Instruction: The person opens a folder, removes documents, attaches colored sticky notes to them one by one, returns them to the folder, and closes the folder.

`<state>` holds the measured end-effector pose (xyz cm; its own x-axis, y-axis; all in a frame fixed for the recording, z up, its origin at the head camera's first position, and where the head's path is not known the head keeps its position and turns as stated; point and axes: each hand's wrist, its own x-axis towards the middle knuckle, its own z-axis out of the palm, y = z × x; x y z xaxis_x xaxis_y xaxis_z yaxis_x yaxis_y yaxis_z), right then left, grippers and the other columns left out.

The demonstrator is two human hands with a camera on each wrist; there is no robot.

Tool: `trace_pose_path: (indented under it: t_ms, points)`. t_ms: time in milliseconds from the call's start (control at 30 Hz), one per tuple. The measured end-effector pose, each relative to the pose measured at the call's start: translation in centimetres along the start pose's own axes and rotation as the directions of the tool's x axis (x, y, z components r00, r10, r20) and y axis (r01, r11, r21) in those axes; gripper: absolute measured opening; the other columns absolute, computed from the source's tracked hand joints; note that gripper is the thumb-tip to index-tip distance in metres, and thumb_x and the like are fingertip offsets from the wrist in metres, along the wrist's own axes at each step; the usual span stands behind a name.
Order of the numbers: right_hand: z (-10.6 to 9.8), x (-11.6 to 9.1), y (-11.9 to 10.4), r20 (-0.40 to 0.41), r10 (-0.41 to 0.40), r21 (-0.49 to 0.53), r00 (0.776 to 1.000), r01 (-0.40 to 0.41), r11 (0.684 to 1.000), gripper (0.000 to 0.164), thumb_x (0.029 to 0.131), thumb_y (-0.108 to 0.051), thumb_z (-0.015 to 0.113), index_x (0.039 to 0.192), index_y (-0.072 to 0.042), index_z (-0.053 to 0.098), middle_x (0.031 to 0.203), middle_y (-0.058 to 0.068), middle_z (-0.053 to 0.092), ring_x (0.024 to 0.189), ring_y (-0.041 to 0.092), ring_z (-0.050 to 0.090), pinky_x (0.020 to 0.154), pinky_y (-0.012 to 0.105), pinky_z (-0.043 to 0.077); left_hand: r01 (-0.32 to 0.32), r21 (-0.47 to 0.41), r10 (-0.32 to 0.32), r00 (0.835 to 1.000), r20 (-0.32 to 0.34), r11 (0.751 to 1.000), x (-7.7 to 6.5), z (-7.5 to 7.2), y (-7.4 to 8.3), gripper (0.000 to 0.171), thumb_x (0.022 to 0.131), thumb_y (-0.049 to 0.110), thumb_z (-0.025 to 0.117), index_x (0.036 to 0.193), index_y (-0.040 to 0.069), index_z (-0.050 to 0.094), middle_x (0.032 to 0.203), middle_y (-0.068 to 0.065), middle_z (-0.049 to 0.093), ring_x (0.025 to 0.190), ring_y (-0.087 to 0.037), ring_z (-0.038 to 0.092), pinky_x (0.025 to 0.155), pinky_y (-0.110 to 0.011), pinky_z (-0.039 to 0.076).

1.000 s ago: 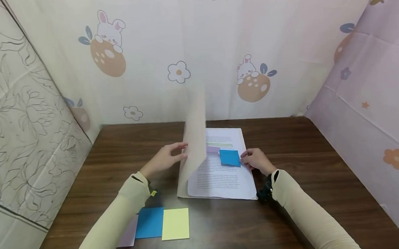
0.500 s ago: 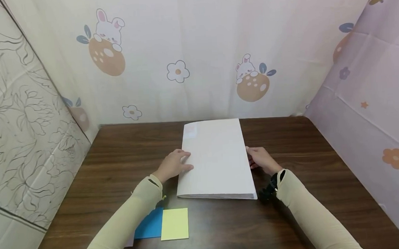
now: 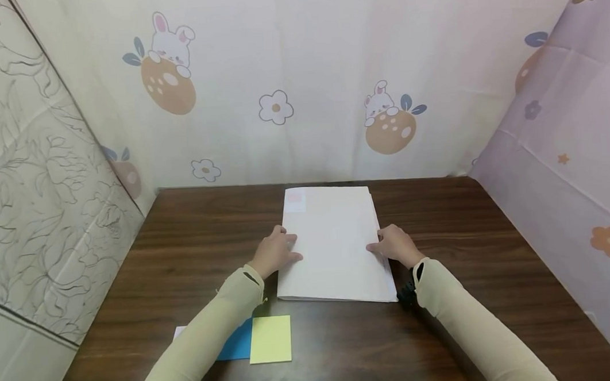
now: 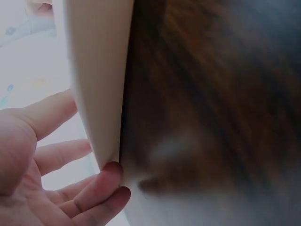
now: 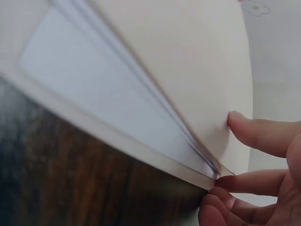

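Observation:
A cream paper folder [image 3: 334,246] lies with its cover down over white sheets [image 5: 103,89], which show between the covers in the right wrist view. A pale label [image 3: 295,201] marks the cover's upper left corner. At the left side, my left hand [image 3: 274,252] holds the folder's spine [image 4: 99,70], thumb over the cover and fingertips at the lower edge. Opposite it, my right hand [image 3: 397,244] pinches the right edge, thumb on the cover and fingers against the edge below.
Yellow sticky notes [image 3: 270,339] and blue sticky notes [image 3: 237,343] lie near the front left of the wooden table [image 3: 344,349], partly behind the left forearm. A corner of a lilac pad [image 3: 178,330] shows beside the sleeve. Printed curtains [image 3: 321,97] hang behind the table.
The raised cover has come down to the right, hiding the printed page and the blue note on it. My left hand has shifted right along with the spine; my right thumb now lies on the cover.

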<state>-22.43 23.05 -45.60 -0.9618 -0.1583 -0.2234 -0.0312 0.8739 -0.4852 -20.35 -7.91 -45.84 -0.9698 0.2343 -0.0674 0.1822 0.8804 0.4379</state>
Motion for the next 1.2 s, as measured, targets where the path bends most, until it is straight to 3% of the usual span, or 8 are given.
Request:
trace_pose_path:
  t_ms: [67, 233, 333, 533, 800, 933, 1200]
  points:
    - [0.1, 0.2, 0.0, -0.017, 0.005, -0.054, 1.000, -0.006, 0.999, 0.062, 0.091, -0.029, 0.067, 0.132, 0.014, 0.050, 0.135, 0.033, 0.052, 0.121, 0.045, 0.055, 0.090, 0.048, 0.053, 0.001, 0.002, -0.001, 1.000, -0.005, 1.000, 0.2, 0.3, 0.1, 0.055, 0.082, 0.035, 0.077, 0.130, 0.012, 0.063, 0.133, -0.019, 0.050, 0.095, -0.035, 0.063, 0.088, -0.046, 0.052]
    - [0.0, 0.8, 0.2, -0.018, 0.004, -0.197, 1.000, -0.008, 0.980, 0.061, 0.091, -0.031, 0.066, 0.132, 0.012, 0.051, 0.133, 0.035, 0.052, 0.114, 0.042, 0.058, 0.088, 0.048, 0.052, 0.004, 0.007, -0.003, 1.000, -0.013, 1.000, 0.9, 1.0, 0.6, 0.054, 0.081, 0.035, 0.078, 0.127, 0.012, 0.065, 0.130, -0.018, 0.051, 0.090, -0.033, 0.063, 0.085, -0.045, 0.053]
    - [0.0, 1.2, 0.4, -0.012, 0.012, -0.227, 1.000, -0.015, 0.974, 0.063, 0.092, -0.032, 0.066, 0.134, 0.012, 0.050, 0.134, 0.036, 0.050, 0.118, 0.044, 0.054, 0.091, 0.050, 0.049, 0.003, 0.009, -0.003, 1.000, -0.013, 1.000, 1.1, 1.2, 0.8, 0.054, 0.081, 0.035, 0.079, 0.127, 0.011, 0.065, 0.127, -0.018, 0.052, 0.088, -0.031, 0.062, 0.084, -0.044, 0.054]
    - [0.0, 2.2, 0.5, 0.016, 0.033, -0.214, 0.999, -0.028, 0.976, 0.066, 0.093, -0.033, 0.065, 0.139, 0.010, 0.045, 0.140, 0.036, 0.045, 0.130, 0.047, 0.043, 0.100, 0.053, 0.044, 0.006, 0.021, -0.006, 1.000, -0.007, 1.000, 1.4, 0.9, 0.9, 0.057, 0.080, 0.035, 0.079, 0.128, 0.009, 0.063, 0.123, -0.017, 0.050, 0.082, -0.028, 0.060, 0.078, -0.042, 0.053]
    - [0.1, 3.0, 0.4, 0.011, 0.043, -0.196, 0.999, -0.040, 0.980, 0.068, 0.092, -0.034, 0.065, 0.141, 0.009, 0.043, 0.143, 0.034, 0.042, 0.133, 0.047, 0.041, 0.103, 0.053, 0.043, 0.005, 0.028, -0.005, 1.000, 0.008, 1.000, 2.2, 0.6, 0.3, 0.060, 0.081, 0.037, 0.078, 0.132, 0.011, 0.061, 0.127, -0.017, 0.049, 0.078, -0.027, 0.060, 0.074, -0.041, 0.053]
    - [-0.1, 3.1, 0.5, 0.012, 0.027, -0.170, 1.000, -0.025, 0.985, 0.068, 0.092, -0.034, 0.065, 0.140, 0.009, 0.043, 0.143, 0.033, 0.044, 0.133, 0.047, 0.041, 0.105, 0.053, 0.041, -0.007, 0.020, 0.006, 1.000, 0.020, 1.000, 2.4, 0.4, 0.0, 0.062, 0.080, 0.039, 0.078, 0.133, 0.011, 0.060, 0.125, -0.016, 0.050, 0.083, -0.026, 0.059, 0.076, -0.040, 0.052]
    - [-0.6, 2.3, 1.1, 0.019, 0.019, -0.032, 1.000, -0.018, 0.999, 0.060, 0.090, -0.029, 0.068, 0.135, 0.008, 0.051, 0.139, 0.031, 0.049, 0.127, 0.044, 0.049, 0.097, 0.052, 0.048, -0.108, 0.046, 0.107, 0.994, 0.017, 0.993, 2.3, -0.5, -0.6, 0.052, 0.086, 0.040, 0.072, 0.129, 0.012, 0.063, 0.121, -0.013, 0.057, 0.104, -0.026, 0.053, 0.090, -0.041, 0.049]
